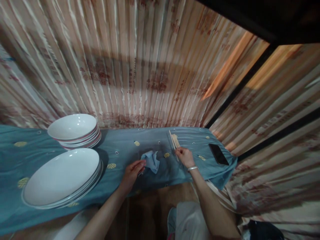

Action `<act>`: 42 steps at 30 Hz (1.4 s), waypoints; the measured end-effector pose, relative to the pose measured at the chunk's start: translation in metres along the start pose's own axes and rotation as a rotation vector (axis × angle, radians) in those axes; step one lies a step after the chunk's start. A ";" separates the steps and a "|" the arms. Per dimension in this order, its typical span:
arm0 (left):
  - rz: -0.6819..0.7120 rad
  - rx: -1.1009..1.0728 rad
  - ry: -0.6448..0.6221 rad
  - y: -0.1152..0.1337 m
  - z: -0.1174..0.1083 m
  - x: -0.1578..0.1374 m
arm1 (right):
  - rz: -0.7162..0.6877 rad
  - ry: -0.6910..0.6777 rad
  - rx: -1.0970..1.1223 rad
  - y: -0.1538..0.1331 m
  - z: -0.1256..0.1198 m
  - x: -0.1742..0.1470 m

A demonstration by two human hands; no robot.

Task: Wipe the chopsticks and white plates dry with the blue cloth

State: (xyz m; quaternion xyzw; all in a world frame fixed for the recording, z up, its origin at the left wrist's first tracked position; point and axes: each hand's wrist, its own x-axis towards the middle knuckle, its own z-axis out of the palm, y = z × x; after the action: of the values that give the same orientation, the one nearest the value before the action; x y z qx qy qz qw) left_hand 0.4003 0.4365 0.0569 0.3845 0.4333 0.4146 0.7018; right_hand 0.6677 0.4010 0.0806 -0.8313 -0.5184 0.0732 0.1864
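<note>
Chopsticks (174,140) pinched in right hand (184,156) near table's far edge; left hand (132,172) grips blue cloth (151,160). Phone (218,154) near right edge; plates (62,176) well left.

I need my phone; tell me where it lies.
In the head view, the phone lies flat at the right end of the blue cloth, right of the right hand and chopsticks.

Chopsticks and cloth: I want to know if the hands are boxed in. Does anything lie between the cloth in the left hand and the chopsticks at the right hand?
Nothing visible. Only bare tablecloth lies between the cloth in the left hand and the chopsticks at the right hand. The phone lies farther right.
</note>
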 end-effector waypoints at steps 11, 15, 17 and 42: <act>-0.012 0.043 -0.010 0.003 -0.011 -0.005 | 0.155 -0.084 -0.330 0.039 -0.002 0.041; 0.005 0.072 -0.008 0.002 -0.017 -0.003 | 0.175 -0.122 -0.389 0.038 0.004 0.049; 0.006 0.073 0.002 0.002 -0.019 -0.002 | 0.177 -0.135 -0.405 0.037 0.006 0.049; 0.017 0.001 -0.009 -0.003 -0.024 -0.003 | 0.113 -0.139 -0.471 0.015 0.016 0.034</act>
State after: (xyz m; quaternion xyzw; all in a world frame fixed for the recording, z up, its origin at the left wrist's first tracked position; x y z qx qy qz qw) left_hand 0.3777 0.4372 0.0467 0.3905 0.4270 0.4185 0.7000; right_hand 0.6908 0.4291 0.0625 -0.8724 -0.4855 0.0176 -0.0527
